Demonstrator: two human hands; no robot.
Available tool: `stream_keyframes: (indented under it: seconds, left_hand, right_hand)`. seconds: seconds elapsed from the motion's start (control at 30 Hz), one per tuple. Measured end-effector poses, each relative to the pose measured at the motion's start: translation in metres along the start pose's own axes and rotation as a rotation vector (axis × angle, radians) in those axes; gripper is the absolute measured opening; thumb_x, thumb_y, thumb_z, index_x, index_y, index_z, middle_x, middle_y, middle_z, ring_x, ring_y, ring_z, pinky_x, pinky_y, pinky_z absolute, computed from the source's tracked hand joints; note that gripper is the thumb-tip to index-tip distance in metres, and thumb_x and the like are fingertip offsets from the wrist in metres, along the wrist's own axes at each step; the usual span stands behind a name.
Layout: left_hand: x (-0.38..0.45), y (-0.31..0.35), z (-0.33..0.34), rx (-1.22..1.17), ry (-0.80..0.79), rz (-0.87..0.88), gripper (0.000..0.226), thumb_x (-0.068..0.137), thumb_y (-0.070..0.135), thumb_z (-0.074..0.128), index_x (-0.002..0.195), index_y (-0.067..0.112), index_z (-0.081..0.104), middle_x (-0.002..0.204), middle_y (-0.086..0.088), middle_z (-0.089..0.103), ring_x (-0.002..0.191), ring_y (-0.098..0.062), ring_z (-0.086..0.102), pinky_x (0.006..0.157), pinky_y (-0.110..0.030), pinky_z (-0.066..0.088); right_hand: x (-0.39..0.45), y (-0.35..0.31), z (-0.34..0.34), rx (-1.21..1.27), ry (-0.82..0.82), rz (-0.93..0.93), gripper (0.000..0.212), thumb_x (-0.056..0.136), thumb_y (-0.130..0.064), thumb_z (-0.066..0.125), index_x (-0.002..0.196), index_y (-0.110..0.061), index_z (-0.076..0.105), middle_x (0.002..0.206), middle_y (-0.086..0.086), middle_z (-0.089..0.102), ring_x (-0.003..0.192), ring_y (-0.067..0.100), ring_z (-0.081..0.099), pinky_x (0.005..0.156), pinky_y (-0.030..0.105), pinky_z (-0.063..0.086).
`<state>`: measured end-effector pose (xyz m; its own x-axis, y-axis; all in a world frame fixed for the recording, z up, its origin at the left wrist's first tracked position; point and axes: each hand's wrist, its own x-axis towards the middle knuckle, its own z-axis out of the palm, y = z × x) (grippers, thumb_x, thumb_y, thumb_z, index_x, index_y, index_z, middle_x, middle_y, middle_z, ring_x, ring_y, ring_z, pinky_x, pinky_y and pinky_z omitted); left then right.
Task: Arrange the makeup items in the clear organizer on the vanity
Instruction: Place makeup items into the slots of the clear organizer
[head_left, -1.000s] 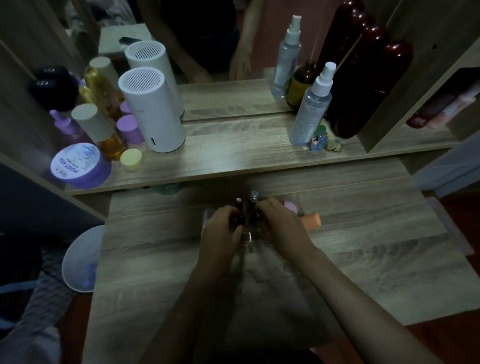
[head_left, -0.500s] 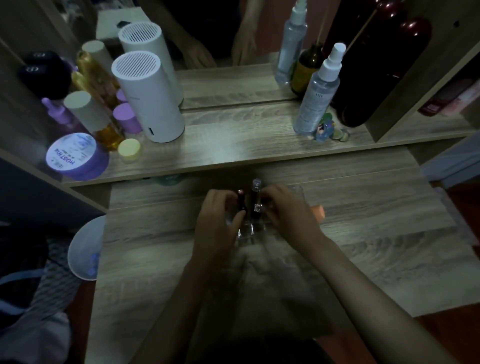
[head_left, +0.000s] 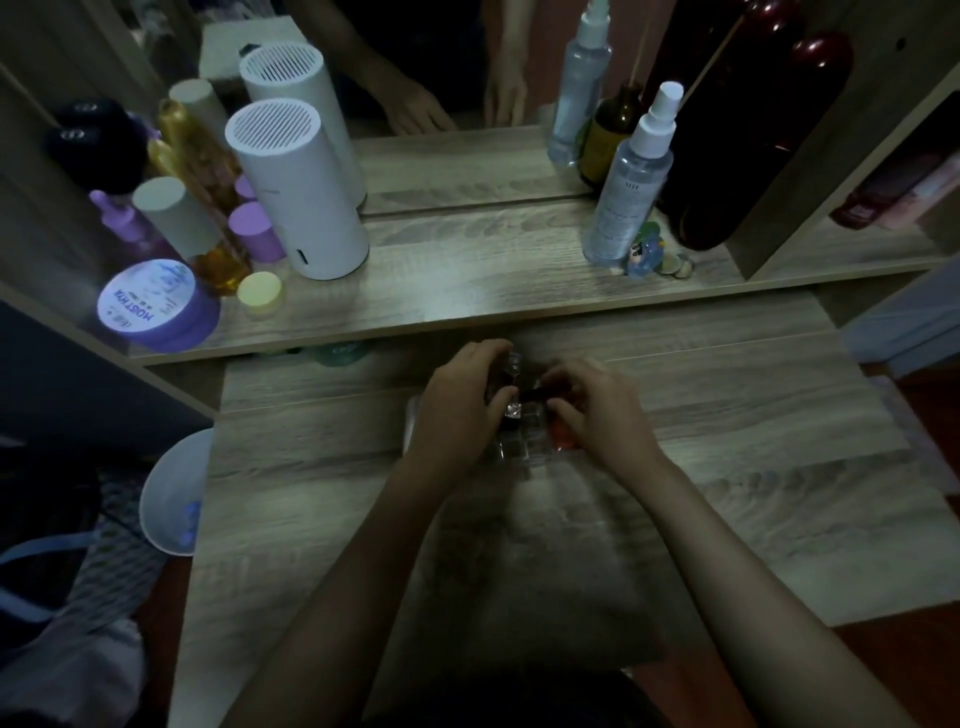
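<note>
A small clear organizer (head_left: 519, 447) with square compartments sits on the wooden vanity top (head_left: 727, 467), mostly covered by both hands. My left hand (head_left: 457, 410) is closed around a dark tube with a silver cap (head_left: 511, 382) that stands upright over the organizer. My right hand (head_left: 597, 410) grips a dark item beside that tube; its shape is too dim to make out. An orange item (head_left: 563, 439) shows under my right palm at the organizer's right side.
A raised shelf (head_left: 467, 291) behind holds a white cylinder (head_left: 296, 192), a purple jar (head_left: 156, 306), amber and lilac bottles at left, and a spray bottle (head_left: 631, 176) and dark red bottles at right. A mirror stands behind. A white bowl (head_left: 174, 493) sits left of the vanity.
Both hands shifted slightly away from me over the organizer. The left hand closed over the silver-capped tube, and the second tube that stood visible between the hands is now hidden by the fingers.
</note>
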<state>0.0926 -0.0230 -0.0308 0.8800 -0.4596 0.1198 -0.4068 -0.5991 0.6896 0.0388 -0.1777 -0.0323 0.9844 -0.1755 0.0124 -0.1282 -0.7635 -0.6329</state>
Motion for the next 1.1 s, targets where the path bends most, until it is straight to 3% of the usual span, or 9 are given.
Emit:
stream_keyframes:
  seconds: [0.27,0.4,0.57,0.73,0.87,0.97,1.1]
  left_hand:
    - [0.011,-0.001,0.005,0.016,0.072,0.017,0.025,0.084,0.014,0.063,0.109,0.01,0.061,0.106,-0.01,0.069,0.097,-0.02,0.064,0.085,-0.03,0.052]
    - [0.012,-0.002,0.006,-0.015,0.068,0.014,0.026,0.083,0.015,0.064,0.108,0.01,0.061,0.104,-0.01,0.07,0.095,-0.019,0.066,0.083,-0.03,0.054]
    - [0.01,-0.003,0.008,-0.003,0.08,0.003,0.029,0.083,0.02,0.064,0.111,0.012,0.06,0.104,-0.01,0.073,0.095,-0.022,0.068,0.082,-0.037,0.057]
    - [0.01,-0.005,0.009,-0.041,0.085,0.016,0.024,0.084,0.018,0.063,0.107,0.013,0.063,0.1,-0.008,0.074,0.09,-0.019,0.068,0.08,-0.037,0.057]
    - [0.009,-0.007,0.011,-0.066,0.101,0.021,0.02,0.085,0.018,0.062,0.104,0.014,0.063,0.097,-0.007,0.073,0.087,-0.018,0.068,0.076,-0.031,0.056]
    - [0.008,-0.008,0.011,-0.09,0.095,0.025,0.023,0.084,0.016,0.063,0.107,0.013,0.061,0.101,-0.008,0.072,0.091,-0.017,0.067,0.078,-0.03,0.056]
    - [0.009,-0.011,0.007,-0.11,0.082,0.009,0.033,0.082,0.015,0.066,0.114,0.012,0.058,0.109,-0.009,0.07,0.099,-0.018,0.066,0.086,-0.034,0.056]
  right_hand:
    - [0.016,-0.01,0.002,-0.026,0.105,-0.031,0.017,0.082,-0.007,0.064,0.099,-0.004,0.062,0.098,0.016,0.068,0.091,0.029,0.062,0.079,0.039,0.048]
    - [0.024,-0.014,0.001,-0.075,0.091,-0.113,0.015,0.08,-0.003,0.065,0.095,-0.005,0.062,0.094,0.015,0.068,0.088,0.028,0.062,0.075,0.03,0.045]
    - [0.025,-0.011,0.007,-0.124,0.04,-0.129,0.02,0.079,-0.002,0.063,0.099,-0.003,0.062,0.098,0.018,0.068,0.092,0.032,0.062,0.08,0.041,0.051]
    - [0.025,-0.007,0.008,-0.116,0.052,-0.114,0.02,0.077,-0.004,0.067,0.097,-0.004,0.062,0.096,0.018,0.067,0.09,0.032,0.061,0.078,0.037,0.049]
    - [0.024,-0.008,0.006,-0.093,0.046,-0.093,0.022,0.077,-0.004,0.067,0.098,-0.003,0.062,0.098,0.019,0.067,0.093,0.032,0.061,0.081,0.043,0.051]
    - [0.023,-0.01,0.004,-0.076,0.02,-0.089,0.027,0.078,-0.005,0.067,0.104,-0.003,0.06,0.103,0.019,0.066,0.097,0.032,0.06,0.085,0.046,0.05]
    - [0.015,-0.014,-0.004,-0.021,0.08,-0.092,0.048,0.077,-0.005,0.07,0.122,-0.009,0.053,0.115,0.015,0.059,0.099,0.027,0.06,0.085,0.039,0.052]
